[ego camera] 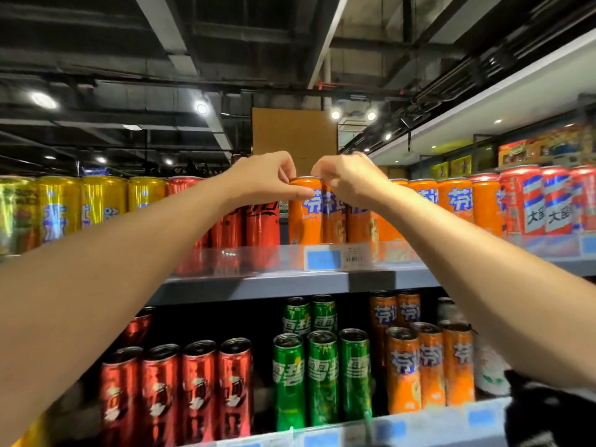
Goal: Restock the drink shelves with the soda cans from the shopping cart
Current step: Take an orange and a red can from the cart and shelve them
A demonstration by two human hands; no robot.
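Cans (pixel 304 214) on shelf (pixel 258 285), hands (pixel 264 179) atop.

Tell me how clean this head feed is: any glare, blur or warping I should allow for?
Head view: ceiling spotlights flare; wide-angle lens bows the upper shelf edge; yellow cans at left are glary and smeared; the forearms near the lens look soft; the orange can under both hands stays readable.

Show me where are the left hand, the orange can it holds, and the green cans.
left hand (pixel 261 179), head view, back of hand
orange can (pixel 304 217), head view, label
green cans (pixel 322 375), head view, middle can's label
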